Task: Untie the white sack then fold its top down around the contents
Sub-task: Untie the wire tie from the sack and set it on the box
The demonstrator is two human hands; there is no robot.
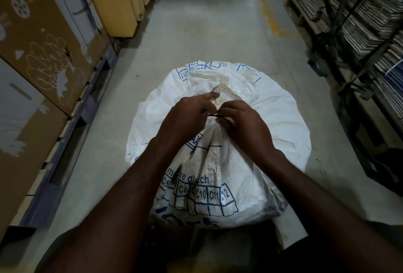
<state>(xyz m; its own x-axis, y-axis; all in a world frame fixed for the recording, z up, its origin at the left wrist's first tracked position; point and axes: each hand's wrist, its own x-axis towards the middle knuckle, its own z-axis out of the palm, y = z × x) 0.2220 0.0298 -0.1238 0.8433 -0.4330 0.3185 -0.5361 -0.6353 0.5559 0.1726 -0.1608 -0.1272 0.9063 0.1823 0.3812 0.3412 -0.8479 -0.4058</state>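
Observation:
A large white woven sack (272, 124) with blue printed grid and lettering stands on the concrete floor right in front of me. Its neck is bunched and bound by a thin dark tie (218, 115). Above the tie the loose top of the sack (220, 83) fans out, stained yellowish. My left hand (187, 115) pinches the tie at the neck from the left, with its index finger stretched out over the bunched fabric. From the right, my right hand (242, 120) grips the neck and the tie's other end. The contents are hidden.
Tall cardboard boxes (43, 39) on blue pallets (65, 141) line the left side of the aisle. Racks of stacked flat cardboard (359, 17) stand on the right. The concrete floor (207, 21) runs on beyond the sack.

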